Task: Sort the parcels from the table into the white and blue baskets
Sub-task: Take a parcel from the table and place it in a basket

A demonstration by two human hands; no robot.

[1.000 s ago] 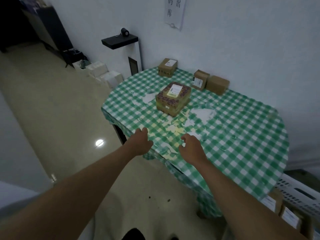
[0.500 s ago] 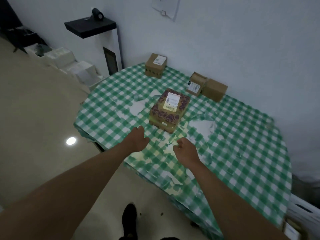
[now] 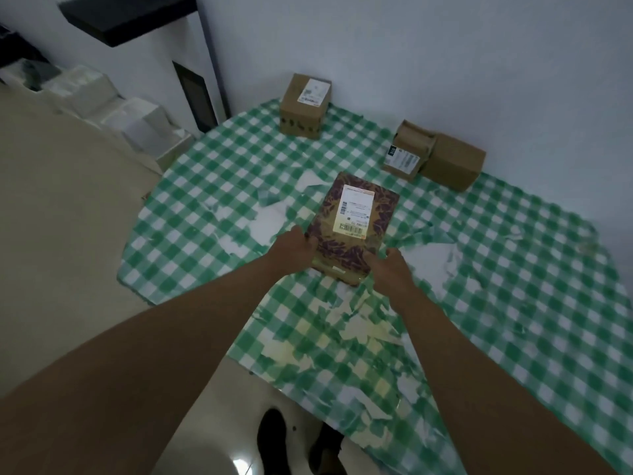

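While both hands clasp its near corners, the flat rectangular cardboard parcel with a purple leaf print lies mid-table on the wrinkled, torn green-and-white checked tablecloth. Its white label faces up; its long axis runs away from the person. The left hand and right hand curl fingers around its edges.

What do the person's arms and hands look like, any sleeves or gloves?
Both forearms are bare as far up as the frame shows, with no sleeves in view. The left hand and right hand wear no gloves; no watch, ring or band is visible.
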